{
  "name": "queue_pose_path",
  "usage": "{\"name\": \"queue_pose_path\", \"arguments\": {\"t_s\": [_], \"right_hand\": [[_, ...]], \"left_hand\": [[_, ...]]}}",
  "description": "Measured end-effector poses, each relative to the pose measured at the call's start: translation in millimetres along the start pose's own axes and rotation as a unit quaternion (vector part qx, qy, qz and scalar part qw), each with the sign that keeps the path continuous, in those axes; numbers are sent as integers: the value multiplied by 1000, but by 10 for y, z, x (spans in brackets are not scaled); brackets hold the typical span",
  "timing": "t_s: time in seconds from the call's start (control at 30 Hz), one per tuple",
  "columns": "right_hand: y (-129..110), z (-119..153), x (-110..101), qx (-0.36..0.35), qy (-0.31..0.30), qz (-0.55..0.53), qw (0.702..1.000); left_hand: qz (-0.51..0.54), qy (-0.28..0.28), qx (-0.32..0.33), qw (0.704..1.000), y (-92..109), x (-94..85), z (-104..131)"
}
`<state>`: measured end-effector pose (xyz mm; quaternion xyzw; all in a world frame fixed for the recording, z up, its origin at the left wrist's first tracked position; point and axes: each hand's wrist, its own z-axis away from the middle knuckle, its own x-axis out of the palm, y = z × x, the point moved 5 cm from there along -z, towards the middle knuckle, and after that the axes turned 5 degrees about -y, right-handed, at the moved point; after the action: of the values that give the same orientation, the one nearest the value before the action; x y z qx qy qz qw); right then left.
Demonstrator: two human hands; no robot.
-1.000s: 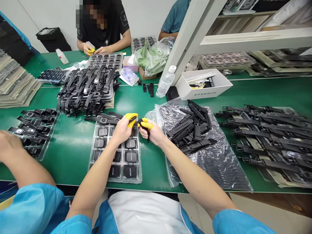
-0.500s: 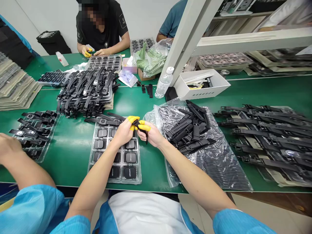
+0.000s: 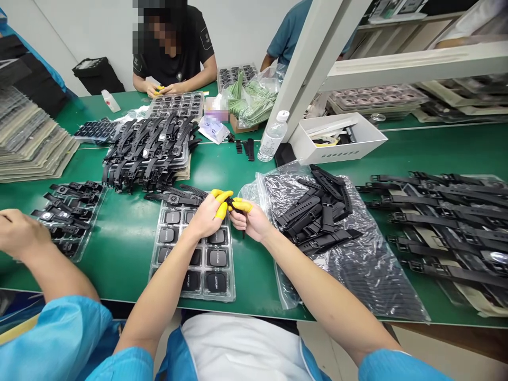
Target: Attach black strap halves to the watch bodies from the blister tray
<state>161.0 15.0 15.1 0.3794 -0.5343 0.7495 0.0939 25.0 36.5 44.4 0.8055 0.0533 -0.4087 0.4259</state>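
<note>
Strap of black rubber (image 3: 230, 202), mostly hidden by fingers, is above the far right corner of a clear plastic tray (image 3: 232, 290) with square black pieces (image 3: 217, 257). The left hand (image 3: 207, 216) and right hand (image 3: 256, 221) both have a pinching grip on it. Black straps (image 3: 298, 210) lie piled on a clear plastic bag (image 3: 373, 280) on the green bench (image 3: 123, 259).

Blue sleeves (image 3: 398, 365), white front (image 3: 243, 346), yellow finger covers (image 3: 243, 206).
</note>
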Motion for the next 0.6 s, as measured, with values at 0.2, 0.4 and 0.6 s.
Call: {"name": "queue_pose_path", "arguments": {"t_s": [0.2, 0.4, 0.6], "right_hand": [[49, 5, -33, 21, 18, 39, 999], [22, 7, -33, 10, 13, 53, 998], [-45, 41, -14, -17, 30, 91, 995]], "left_hand": [[-80, -36, -7, 996, -24, 32, 8], [22, -20, -13, 999, -71, 8, 17], [183, 84, -87, 976, -188, 76, 22]]}}
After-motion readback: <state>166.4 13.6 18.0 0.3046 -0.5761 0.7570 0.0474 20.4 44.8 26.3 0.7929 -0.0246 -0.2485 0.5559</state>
